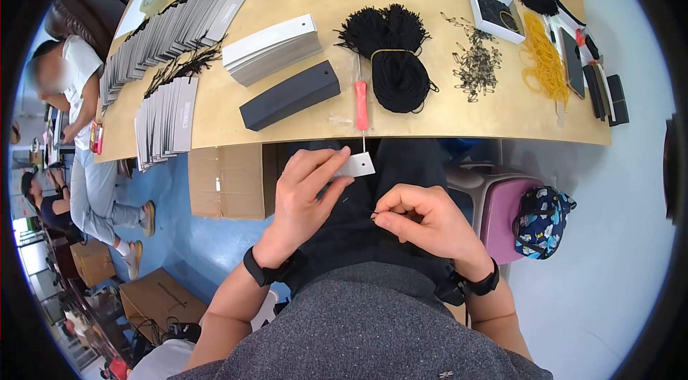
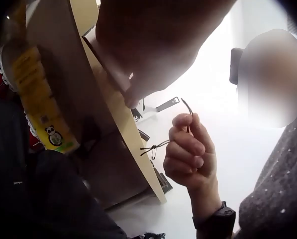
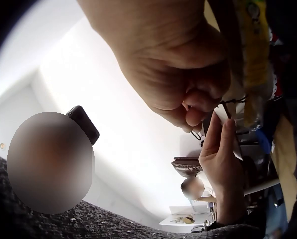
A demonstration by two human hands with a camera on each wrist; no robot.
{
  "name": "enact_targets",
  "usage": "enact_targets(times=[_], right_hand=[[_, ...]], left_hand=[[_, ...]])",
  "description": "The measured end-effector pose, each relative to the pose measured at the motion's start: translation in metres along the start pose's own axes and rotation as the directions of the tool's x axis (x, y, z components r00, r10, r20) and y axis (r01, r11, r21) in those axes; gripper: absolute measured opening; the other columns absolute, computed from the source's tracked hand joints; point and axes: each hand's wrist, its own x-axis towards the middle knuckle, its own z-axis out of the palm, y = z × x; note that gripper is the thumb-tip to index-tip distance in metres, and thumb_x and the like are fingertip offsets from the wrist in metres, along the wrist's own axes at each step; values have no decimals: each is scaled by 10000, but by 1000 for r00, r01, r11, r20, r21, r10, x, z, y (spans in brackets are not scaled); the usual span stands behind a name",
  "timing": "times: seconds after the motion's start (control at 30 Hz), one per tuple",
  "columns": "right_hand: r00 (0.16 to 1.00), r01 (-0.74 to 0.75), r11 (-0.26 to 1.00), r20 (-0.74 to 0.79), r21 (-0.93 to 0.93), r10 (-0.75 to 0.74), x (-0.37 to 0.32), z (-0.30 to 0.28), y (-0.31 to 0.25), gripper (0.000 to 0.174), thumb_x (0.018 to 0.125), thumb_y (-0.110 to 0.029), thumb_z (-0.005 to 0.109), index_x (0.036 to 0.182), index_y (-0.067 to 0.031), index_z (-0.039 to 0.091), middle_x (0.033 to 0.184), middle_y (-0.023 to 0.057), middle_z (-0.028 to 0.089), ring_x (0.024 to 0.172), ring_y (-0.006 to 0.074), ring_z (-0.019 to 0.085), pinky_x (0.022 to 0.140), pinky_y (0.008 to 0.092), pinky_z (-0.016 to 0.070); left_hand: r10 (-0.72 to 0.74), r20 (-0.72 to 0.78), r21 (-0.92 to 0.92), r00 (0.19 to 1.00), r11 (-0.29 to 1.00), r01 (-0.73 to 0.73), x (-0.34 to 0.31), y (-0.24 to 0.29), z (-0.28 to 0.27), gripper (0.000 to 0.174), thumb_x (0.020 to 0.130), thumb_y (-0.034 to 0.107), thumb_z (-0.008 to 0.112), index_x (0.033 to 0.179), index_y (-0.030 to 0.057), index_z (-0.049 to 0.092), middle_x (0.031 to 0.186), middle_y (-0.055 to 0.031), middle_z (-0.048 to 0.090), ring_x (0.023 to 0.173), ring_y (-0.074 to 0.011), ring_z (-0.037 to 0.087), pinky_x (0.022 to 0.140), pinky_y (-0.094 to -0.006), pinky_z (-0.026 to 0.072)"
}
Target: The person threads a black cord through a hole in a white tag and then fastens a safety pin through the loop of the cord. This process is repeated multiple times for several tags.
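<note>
Between the thumb and fingers of my left hand (image 1: pixel 304 183) is a pale grey hang tag (image 1: pixel 360 164), with its punched hole at the free end. My right hand (image 1: pixel 433 221) is lower and to the right, apart from the tag. It pinches a thin black cord (image 2: pixel 187 105); one end sticks up past the fingertips in the left wrist view. The knotted other end (image 2: pixel 152 148) hangs out with a small safety pin (image 2: pixel 154 154) on it. Just beyond the tag, a red-handled tool (image 1: pixel 361 104) lies on the table, its thin shaft reaching over the edge towards the tag.
On the table (image 1: pixel 287 0) are a grey tag stack (image 1: pixel 272 50), a dark stack (image 1: pixel 290 95), black cord bundles (image 1: pixel 398 79), loose safety pins (image 1: pixel 476 65) and yellow bands (image 1: pixel 545 58). Corded tags (image 1: pixel 166 118) fan out at left. A person (image 1: pixel 86 93) is beyond the left end.
</note>
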Motion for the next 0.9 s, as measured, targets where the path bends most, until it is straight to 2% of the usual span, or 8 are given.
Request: enact_targets(times=[0.2,0.27,0.37,0.43,0.53,0.67,0.73,0.9], right_hand=[[1000,-1,1000,-19,10,1,5,1,-2,109,937,-112,684,970,-12,655,658,5,617,574,27,525,518,218,398],[990,62,998,-123,-20,-64,8,3,3,115,941,-117,676,969,-7,654,660,9,619,574,29,534,521,217,409],[978,16,999,-205,-42,-24,18,4,8,115,946,-116,665,960,-2,652,666,15,623,574,33,542,523,221,413],[969,23,993,-243,-114,-50,26,3,18,115,947,-112,659,953,3,652,680,36,644,576,48,558,528,228,419],[938,3,975,-338,-223,-80,35,-1,35,137,939,-122,670,941,14,651,699,79,673,578,77,590,528,250,438],[939,-96,983,-343,-157,37,33,-7,40,146,952,-139,657,948,7,660,694,61,670,579,66,595,516,231,447],[947,-202,979,-249,21,201,28,-7,36,163,974,-163,630,977,-4,668,729,36,678,559,49,577,493,208,446],[980,-189,974,-42,121,195,21,-3,31,189,996,-187,600,1022,-11,666,802,20,691,524,33,533,468,199,427]], left_hand=[[79,-26,106,997,991,-76,-7,-4,3,534,677,-19,821,1193,32,691,991,-115,665,844,-268,604,715,-346,500],[68,-30,96,997,993,-65,-6,-4,4,539,679,-18,821,1199,38,690,991,-113,663,844,-268,600,715,-347,498],[0,-31,57,1000,998,2,0,-2,9,500,706,-20,806,1190,41,695,997,-124,682,863,-273,629,746,-342,511],[-133,-26,-79,991,988,131,3,-4,14,431,747,-23,781,1166,37,702,999,-139,703,895,-267,664,796,-338,523],[-206,5,-158,979,966,204,7,-6,15,376,763,5,764,1129,61,701,968,-137,715,863,-294,675,779,-336,501],[-189,68,-189,980,962,199,15,-5,10,303,796,4,742,1091,65,710,931,-121,705,864,-289,668,761,-335,509],[-222,313,-262,924,914,309,13,-9,1,264,801,-37,726,1058,18,711,941,-107,701,905,-224,679,791,-308,526],[-86,361,-402,929,884,238,7,-6,-12,226,791,-80,688,1000,1,713,933,-93,680,850,-205,658,760,-292,511]])
